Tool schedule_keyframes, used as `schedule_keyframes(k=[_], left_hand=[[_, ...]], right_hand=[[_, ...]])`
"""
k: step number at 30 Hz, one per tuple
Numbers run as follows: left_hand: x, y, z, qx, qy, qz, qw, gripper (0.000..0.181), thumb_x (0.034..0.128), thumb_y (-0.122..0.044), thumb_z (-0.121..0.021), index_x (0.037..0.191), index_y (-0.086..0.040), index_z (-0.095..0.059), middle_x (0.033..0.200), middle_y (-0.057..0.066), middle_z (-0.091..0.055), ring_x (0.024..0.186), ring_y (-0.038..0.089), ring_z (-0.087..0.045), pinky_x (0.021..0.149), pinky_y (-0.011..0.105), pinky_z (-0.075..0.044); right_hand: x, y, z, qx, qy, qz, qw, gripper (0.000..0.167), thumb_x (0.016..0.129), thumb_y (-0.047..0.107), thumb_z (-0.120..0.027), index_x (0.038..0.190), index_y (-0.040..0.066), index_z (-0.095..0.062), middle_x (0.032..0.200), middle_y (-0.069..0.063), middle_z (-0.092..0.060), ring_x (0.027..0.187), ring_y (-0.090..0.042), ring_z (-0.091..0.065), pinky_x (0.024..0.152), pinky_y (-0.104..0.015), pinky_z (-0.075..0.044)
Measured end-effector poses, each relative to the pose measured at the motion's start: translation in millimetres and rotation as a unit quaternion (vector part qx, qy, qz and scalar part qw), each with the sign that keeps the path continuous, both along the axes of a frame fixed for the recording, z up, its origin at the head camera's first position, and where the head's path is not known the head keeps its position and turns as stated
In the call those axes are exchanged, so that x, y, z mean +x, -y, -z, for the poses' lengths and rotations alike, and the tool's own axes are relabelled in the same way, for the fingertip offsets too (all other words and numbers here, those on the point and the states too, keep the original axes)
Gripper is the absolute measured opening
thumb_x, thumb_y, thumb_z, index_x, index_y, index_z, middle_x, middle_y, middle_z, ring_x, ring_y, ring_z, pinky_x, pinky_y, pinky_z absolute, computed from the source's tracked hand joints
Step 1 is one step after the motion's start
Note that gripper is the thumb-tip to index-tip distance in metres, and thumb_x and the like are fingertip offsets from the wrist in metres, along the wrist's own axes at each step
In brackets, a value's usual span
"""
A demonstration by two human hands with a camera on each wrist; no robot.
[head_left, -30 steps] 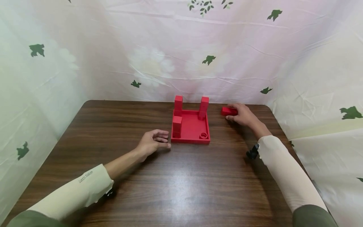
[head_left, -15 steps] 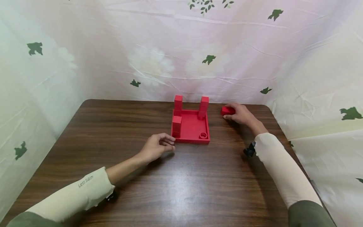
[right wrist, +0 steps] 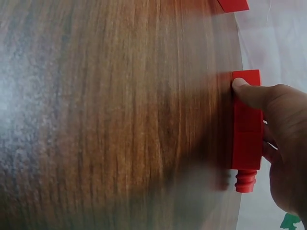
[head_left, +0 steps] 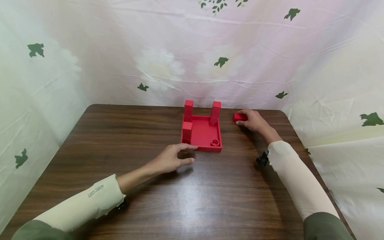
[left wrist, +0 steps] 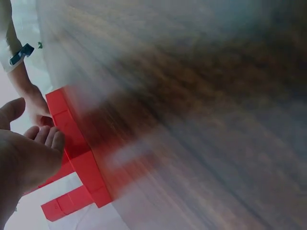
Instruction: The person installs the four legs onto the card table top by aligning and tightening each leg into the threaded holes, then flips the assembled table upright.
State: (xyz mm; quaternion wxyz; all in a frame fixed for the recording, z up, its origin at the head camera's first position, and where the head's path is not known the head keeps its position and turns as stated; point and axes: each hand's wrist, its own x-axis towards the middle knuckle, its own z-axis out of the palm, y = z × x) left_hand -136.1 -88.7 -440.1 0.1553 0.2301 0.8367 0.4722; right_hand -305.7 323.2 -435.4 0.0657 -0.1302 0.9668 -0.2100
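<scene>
A square red tray-like base (head_left: 202, 133) lies on the table, with upright red posts at three corners. At its front right corner is a round red socket (head_left: 215, 142). My left hand (head_left: 171, 158) is at the front left of the base, thumb and fingers spread apart with nothing between them. Its fingertips overlap the base's front wall; I cannot tell if they touch. To the right of the base, my right hand (head_left: 253, 120) grips a red square post (right wrist: 247, 129) between thumb and fingers. A ribbed, screw-like stub (right wrist: 245, 181) sticks out of one end of this post.
The brown wood-grain table (head_left: 126, 133) reaches back to a pale curtain (head_left: 162, 40) with flowers and green birds. More curtain hangs along the left and right sides. Dark wrist devices (head_left: 262, 158) are worn at the sleeve cuffs.
My left hand has moved right along the front of the base, and its thumb and fingers have spread wider. My right hand keeps its grip on the post, shifting very slightly left.
</scene>
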Motion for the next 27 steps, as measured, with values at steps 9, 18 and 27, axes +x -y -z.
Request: schedule_keyframes(k=[9, 18, 27], left_hand=[[-5.5, -9.3, -0.3, -0.059, -0.075, 0.101, 0.9903, 0.066, 0.1130, -0.032, -0.070, 0.172, -0.011, -0.048, 0.181, 0.012, -0.044, 0.172, 0.031, -0.036, 0.141, 0.059, -0.032], [-6.3, -15.2, 1.6, -0.138, -0.089, 0.144, 0.9758, 0.076, 0.1173, -0.046, -0.057, 0.180, -0.015, -0.029, 0.191, 0.004, -0.022, 0.179, 0.023, -0.013, 0.146, 0.055, -0.020], [-8.1, -22.6, 0.4, -0.181, -0.129, 0.171, 0.9598, 0.078, 0.1171, -0.048, -0.055, 0.181, -0.013, -0.026, 0.190, 0.007, -0.023, 0.179, 0.027, -0.014, 0.147, 0.053, -0.017]], right_hand=[[1.2, 2, 1.9, 0.005, -0.010, -0.003, 0.9999, 0.051, 0.109, 0.018, -0.076, 0.153, -0.004, -0.062, 0.148, -0.033, -0.065, 0.128, -0.046, -0.060, 0.119, -0.067, -0.050], [4.0, 4, 1.6, -0.001, -0.023, -0.014, 0.9996, 0.048, 0.109, 0.018, -0.076, 0.150, -0.004, -0.064, 0.145, -0.031, -0.067, 0.126, -0.045, -0.061, 0.117, -0.067, -0.051], [10.1, 3, -3.6, -0.033, -0.034, 0.012, 0.9988, 0.047, 0.109, 0.023, -0.078, 0.149, 0.001, -0.066, 0.143, -0.029, -0.068, 0.125, -0.045, -0.059, 0.115, -0.067, -0.052]])
